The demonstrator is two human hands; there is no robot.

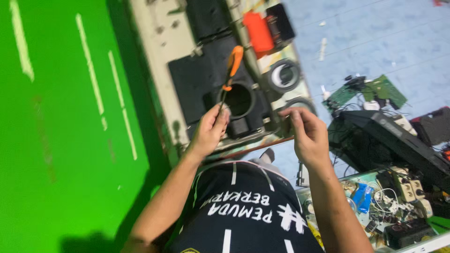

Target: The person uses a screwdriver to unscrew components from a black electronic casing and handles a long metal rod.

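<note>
Place: over a worn speaker cabinet [164,42], its pale panel scuffed, standing against a bright green wall [56,117].
Left hand [209,132]: its grip is closed round the dark shaft of a screwdriver [230,71], low down near the tip.
Screwdriver: it rises out of that fist, tilted, with the orange handle uppermost, over a black plate with a round opening [239,100].
Right hand [304,133]: level with the left and well apart from the screwdriver; fingertips pinched together, but I cannot tell whether anything small is between them.
Cabinet front: an orange block [257,30] sits near the far end, and a grey speaker ring [284,75] just beyond the black plate.
Floor to the right: a green circuit board [382,89] with tangled wires, and a black device casing [389,138] beside it.
Tray [440,241] at lower right: white sockets, a blue packet [362,196], loose wire; markings too blurred to make out.
</note>
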